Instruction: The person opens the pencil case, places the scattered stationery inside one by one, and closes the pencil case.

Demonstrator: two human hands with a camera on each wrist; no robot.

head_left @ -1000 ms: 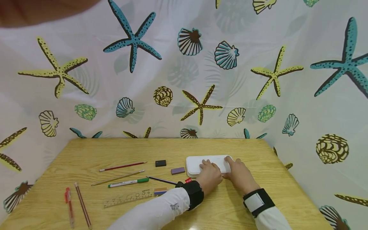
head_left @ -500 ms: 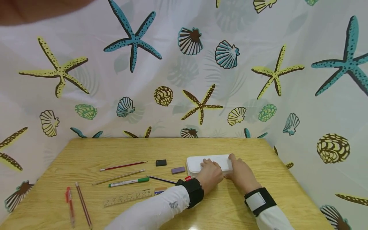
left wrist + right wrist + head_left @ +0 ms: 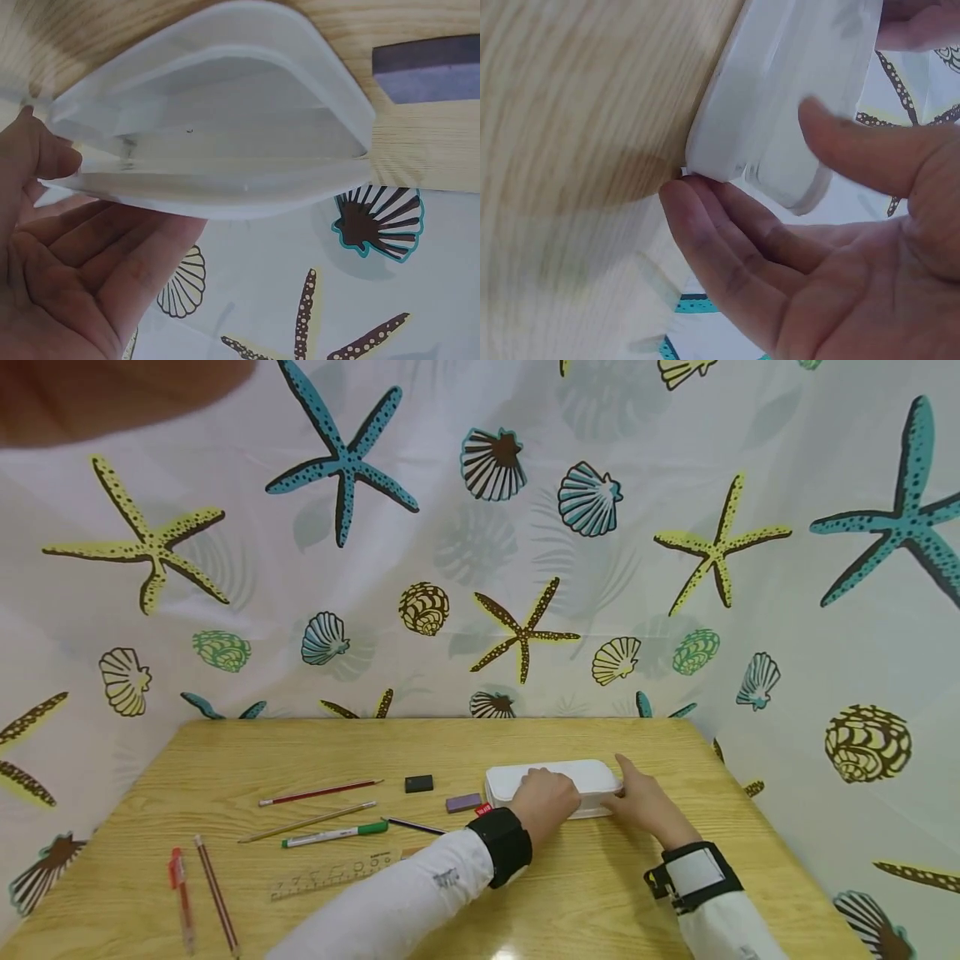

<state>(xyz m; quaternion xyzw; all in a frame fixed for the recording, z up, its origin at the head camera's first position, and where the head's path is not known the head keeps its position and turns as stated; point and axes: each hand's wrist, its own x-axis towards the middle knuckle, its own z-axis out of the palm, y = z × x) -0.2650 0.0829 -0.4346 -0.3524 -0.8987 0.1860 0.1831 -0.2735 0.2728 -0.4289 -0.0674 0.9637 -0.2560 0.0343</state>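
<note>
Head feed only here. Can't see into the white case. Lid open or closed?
Observer: Partly open; the left wrist view looks inside the white case through a gap below the lid.
Operator: Left thumb?
Observer: In that same view, the left hand has its thumb at the opening.
Operator: Right fingertips?
Observer: Right wrist view: the right hand has its fingertips at the case's bottom edge, by the tabletop.

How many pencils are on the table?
4: a red pencil farthest back, a gold pencil in front of it, a dark pencil partly hidden by the left sleeve, a striped pencil beside the red pen. More may be hidden.
</note>
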